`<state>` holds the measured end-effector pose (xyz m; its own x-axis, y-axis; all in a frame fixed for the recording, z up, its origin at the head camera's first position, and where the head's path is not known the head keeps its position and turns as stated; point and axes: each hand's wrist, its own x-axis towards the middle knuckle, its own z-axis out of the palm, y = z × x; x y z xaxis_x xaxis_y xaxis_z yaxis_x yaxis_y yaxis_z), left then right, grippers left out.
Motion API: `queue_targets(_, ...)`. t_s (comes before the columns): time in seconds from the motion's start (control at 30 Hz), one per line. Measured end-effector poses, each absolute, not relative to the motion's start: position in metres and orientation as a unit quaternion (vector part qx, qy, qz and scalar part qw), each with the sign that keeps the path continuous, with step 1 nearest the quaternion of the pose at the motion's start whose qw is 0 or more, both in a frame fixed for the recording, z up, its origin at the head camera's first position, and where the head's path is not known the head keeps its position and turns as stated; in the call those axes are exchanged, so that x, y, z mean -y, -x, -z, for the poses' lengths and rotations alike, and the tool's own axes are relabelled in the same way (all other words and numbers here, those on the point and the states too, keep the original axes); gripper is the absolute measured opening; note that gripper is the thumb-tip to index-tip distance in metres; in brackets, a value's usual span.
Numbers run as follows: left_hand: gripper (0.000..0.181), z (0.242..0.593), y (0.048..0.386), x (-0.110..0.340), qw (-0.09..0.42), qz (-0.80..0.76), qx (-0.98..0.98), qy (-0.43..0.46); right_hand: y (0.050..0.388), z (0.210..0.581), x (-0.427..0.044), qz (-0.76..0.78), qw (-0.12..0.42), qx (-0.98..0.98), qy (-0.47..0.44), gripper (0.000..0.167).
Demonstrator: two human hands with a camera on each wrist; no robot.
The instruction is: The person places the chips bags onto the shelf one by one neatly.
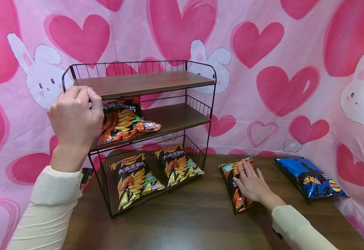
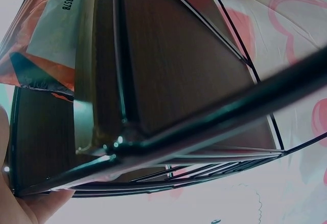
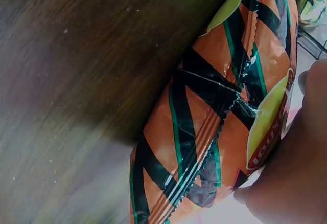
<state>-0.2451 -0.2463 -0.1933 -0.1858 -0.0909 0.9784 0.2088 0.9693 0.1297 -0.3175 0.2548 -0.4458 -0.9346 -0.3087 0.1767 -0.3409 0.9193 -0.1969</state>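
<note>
My left hand [image 1: 75, 116] grips the black metal frame of a three-tier shelf rack [image 1: 169, 124] at its left front, near the top board. In the left wrist view its fingers [image 2: 51, 206] curl about a dark rod [image 2: 110, 157]. My right hand [image 1: 253, 184] rests on an orange-and-black chip bag [image 1: 240, 204] on the table, its fingers extended across the bag. In the right wrist view the bag's crimped seam [image 3: 202, 155] faces the camera, and part of the hand [image 3: 296, 168] lies along the bag's right side.
Orange chip bags [image 1: 122, 125] sit on the middle shelf, partly behind my left hand. Two yellow-and-black chip bags [image 1: 136, 177] [image 1: 177, 165] lean on the bottom shelf. A blue chip bag [image 1: 310, 177] lies at the table's right. A pink heart-patterned cloth [image 1: 250, 104] hangs behind.
</note>
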Motion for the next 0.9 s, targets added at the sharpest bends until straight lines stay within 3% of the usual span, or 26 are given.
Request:
queue_targets(0.47,0.051,0.195,0.2444,0.2461,0.635,0.115,0.763,0.038,0.317,0.4535,-0.2571,-0.128,-0.003,0.984,-0.126,0.084)
queue_targets(0.9,0.052,0.1922,0.2442,0.2449,0.636,0.116,0.762,0.038,0.3211,0.4517,-0.2612,-0.125,-0.022,0.984,-0.122,0.086)
